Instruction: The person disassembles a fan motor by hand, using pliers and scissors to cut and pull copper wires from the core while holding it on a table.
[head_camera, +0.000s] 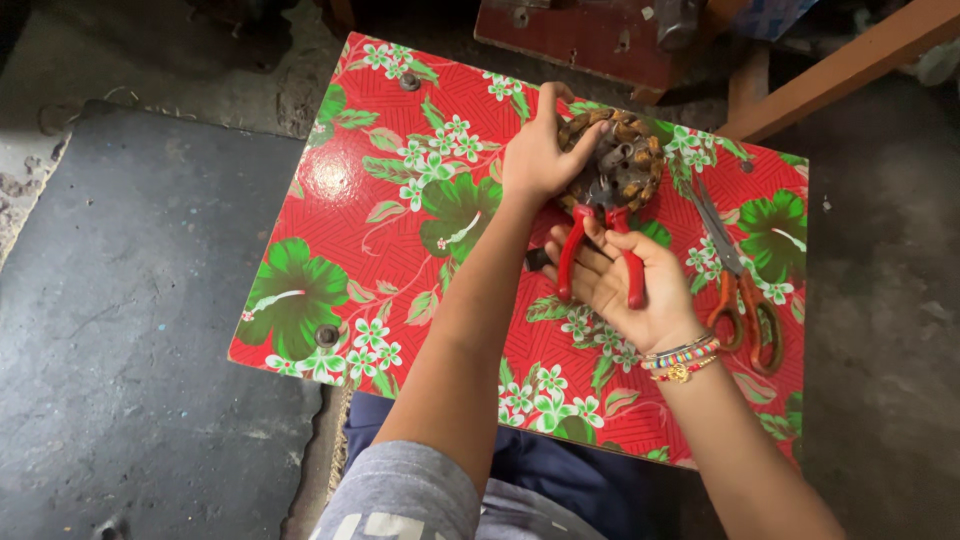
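Grey sleeve (400, 495) lowest in view | right hand (625, 285) fingers clamped on red-handled pliers (603, 245) | left hand (540, 155) fingers gripping rusty wound coil (620, 160) on floral table (380, 200) | scissors (740, 280) just beside

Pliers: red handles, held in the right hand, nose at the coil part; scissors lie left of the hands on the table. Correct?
Not quite. The head view shows the scissors lying right of the hands, not left. The rest holds: red-handled pliers in the right hand, nose at the coil part.
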